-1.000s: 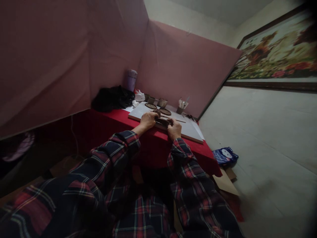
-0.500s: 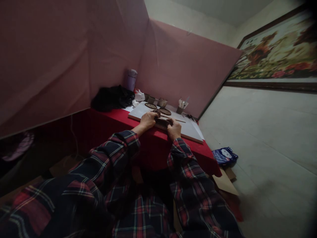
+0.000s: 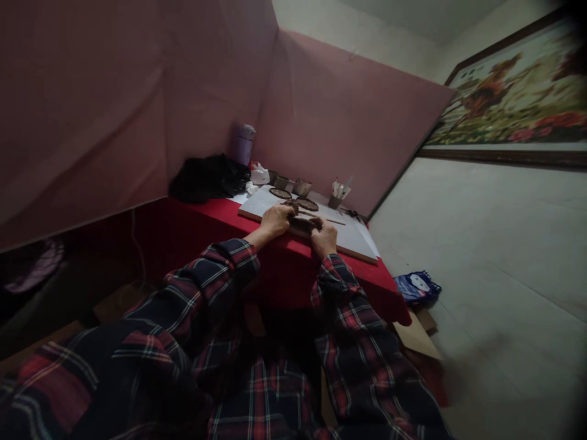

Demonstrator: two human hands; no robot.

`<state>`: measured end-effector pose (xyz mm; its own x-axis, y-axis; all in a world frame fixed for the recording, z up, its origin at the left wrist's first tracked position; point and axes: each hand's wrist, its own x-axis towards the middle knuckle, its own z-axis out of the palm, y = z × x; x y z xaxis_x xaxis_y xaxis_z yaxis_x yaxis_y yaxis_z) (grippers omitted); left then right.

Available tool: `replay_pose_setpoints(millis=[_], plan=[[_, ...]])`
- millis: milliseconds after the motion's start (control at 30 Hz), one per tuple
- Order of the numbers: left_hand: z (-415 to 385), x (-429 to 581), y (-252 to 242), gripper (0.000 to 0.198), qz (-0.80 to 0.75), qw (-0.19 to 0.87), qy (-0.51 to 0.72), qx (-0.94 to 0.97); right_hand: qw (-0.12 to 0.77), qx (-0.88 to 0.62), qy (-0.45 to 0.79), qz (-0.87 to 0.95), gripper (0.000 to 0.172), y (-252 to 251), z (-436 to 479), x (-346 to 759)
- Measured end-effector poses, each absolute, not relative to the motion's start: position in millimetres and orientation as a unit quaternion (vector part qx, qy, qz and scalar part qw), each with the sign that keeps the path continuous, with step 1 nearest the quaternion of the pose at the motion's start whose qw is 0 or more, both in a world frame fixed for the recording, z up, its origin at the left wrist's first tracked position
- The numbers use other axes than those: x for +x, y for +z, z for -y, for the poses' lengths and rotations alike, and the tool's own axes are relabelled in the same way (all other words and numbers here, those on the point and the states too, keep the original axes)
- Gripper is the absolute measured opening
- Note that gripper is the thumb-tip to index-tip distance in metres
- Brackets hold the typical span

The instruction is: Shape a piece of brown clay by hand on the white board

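Note:
My left hand (image 3: 276, 221) is closed, its fingers curled at the left side of a dark brown piece (image 3: 301, 228) at the near edge of a pale board (image 3: 360, 239). On the right side, my right hand (image 3: 324, 237) pinches the same piece. Its material is too dark to make out. A brown lumpy bit (image 3: 291, 204) shows by my left fingertips. Just beyond my hands, a thin stick (image 3: 336, 222) lies on the board. Two flat round brown discs, one on the left (image 3: 280, 193) and one on the right (image 3: 307, 204), lie farther back.
Behind the board stand a glass-like cup (image 3: 302, 187) and a holder with white-handled tools (image 3: 336, 197). A black bag (image 3: 210, 177) and a purple bottle (image 3: 244, 143) are at the back left. Red cloth (image 3: 284, 275) covers the table; a blue packet (image 3: 417, 287) lies lower right.
The view has shifted slightly. Both hands keep nearly the same place and grip on the dark brown piece.

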<state>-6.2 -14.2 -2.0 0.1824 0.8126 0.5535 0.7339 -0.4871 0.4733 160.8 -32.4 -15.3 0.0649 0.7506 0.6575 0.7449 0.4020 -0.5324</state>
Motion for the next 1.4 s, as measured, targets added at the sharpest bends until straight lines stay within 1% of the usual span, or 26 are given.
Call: replay_pose_setpoints(millis=[133, 333, 533, 1200, 1400], plan=[[13.4, -6.2, -2.1, 0.036, -0.505, 0.048, 0.393, 0.767, 0.481, -0.548, 0.002, 0.684, 0.027, -15.2, 32.7, 160.6], [13.6, -6.1, -2.6, 0.036, -0.503, 0.047, 0.395, 0.767, 0.481, -0.550, 0.003, 0.683, 0.024, -14.8, 32.4, 160.8], [13.1, -6.3, -2.8, 0.038, -0.501, 0.047, 0.394, 0.769, 0.483, -0.546, 0.004, 0.685, 0.024, -15.0, 33.2, 160.6], [11.5, -6.9, -2.7, 0.035, -0.508, 0.049, 0.390, 0.767, 0.492, -0.535, 0.005, 0.687, 0.022, -17.7, 30.5, 160.3], [11.7, -7.1, -2.1, 0.035, -0.504, 0.054, 0.391, 0.769, 0.486, -0.542, 0.007, 0.685, 0.024, -15.6, 32.8, 159.1]])
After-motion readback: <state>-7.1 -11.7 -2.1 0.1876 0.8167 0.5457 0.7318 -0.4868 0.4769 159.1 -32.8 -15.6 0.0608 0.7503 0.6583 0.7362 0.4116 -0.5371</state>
